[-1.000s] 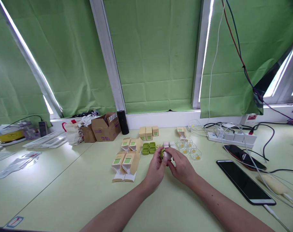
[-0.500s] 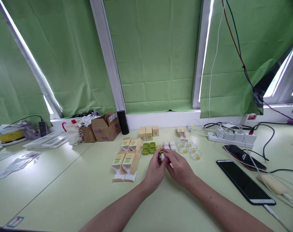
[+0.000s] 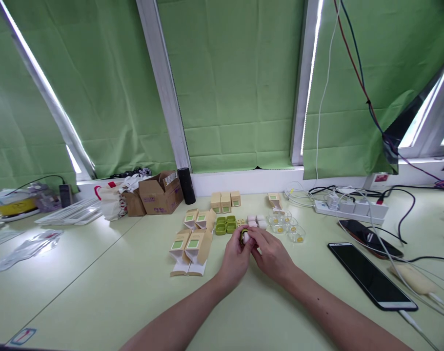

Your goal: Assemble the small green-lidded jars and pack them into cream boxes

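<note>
My left hand (image 3: 235,259) and my right hand (image 3: 273,257) meet over the pale green table (image 3: 108,292), fingers pinched round one small green-and-white case (image 3: 245,236). Just beyond it lie several green cases (image 3: 225,224) and small white pieces (image 3: 256,220). Clear little trays with yellow bits (image 3: 288,226) sit to the right of those. Open tan cartons (image 3: 191,246) lie to the left of my hands, with three closed tan boxes (image 3: 225,201) farther back.
A black phone (image 3: 370,276) on a cable lies at the right, with a second phone (image 3: 370,236) and a white power strip (image 3: 352,207) behind it. Brown cardboard boxes (image 3: 159,193) and a black cylinder (image 3: 186,185) stand by the window ledge. Plastic bags (image 3: 24,248) lie at far left.
Both hands have turned the small case a little between the fingertips and drawn slightly closer together. Nothing else on the table has moved.
</note>
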### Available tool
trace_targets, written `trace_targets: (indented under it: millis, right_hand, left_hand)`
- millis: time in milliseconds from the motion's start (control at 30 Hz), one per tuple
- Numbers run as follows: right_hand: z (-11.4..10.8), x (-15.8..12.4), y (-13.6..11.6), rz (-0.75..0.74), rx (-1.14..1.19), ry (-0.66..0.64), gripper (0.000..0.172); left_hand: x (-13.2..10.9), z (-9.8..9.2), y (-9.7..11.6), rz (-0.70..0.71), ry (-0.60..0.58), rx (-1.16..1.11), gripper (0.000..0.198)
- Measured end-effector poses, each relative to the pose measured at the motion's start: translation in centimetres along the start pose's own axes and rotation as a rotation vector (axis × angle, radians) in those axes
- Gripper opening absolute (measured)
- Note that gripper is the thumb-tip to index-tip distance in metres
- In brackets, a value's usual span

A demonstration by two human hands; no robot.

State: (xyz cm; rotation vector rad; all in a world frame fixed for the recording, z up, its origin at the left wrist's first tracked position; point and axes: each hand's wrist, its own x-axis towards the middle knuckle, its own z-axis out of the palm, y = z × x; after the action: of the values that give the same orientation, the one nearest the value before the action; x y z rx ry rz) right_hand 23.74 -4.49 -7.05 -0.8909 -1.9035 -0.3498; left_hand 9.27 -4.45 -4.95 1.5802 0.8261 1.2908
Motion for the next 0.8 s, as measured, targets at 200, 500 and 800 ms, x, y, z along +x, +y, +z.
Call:
trace_targets:
  millis: [200, 500, 800]
  right_hand:
    - [0.0, 0.1, -0.1, -0.004, -0.008, -0.003, 0.036]
    - [-0.1, 0.1, 0.0, 0.029, 0.087, -0.013, 0.041]
    - [-0.3, 0.1, 0.4, 0.166, 0.233, -0.042, 0.052]
  left_hand:
    - [0.0, -0.1, 0.0, 0.005, 0.009, 0.029, 0.041]
    - [0.2, 0.0, -0.8, 0.011, 0.025, -0.064, 0.044]
    - [0.9, -0.6, -1.7, -0.054, 0.040, -0.187, 0.059]
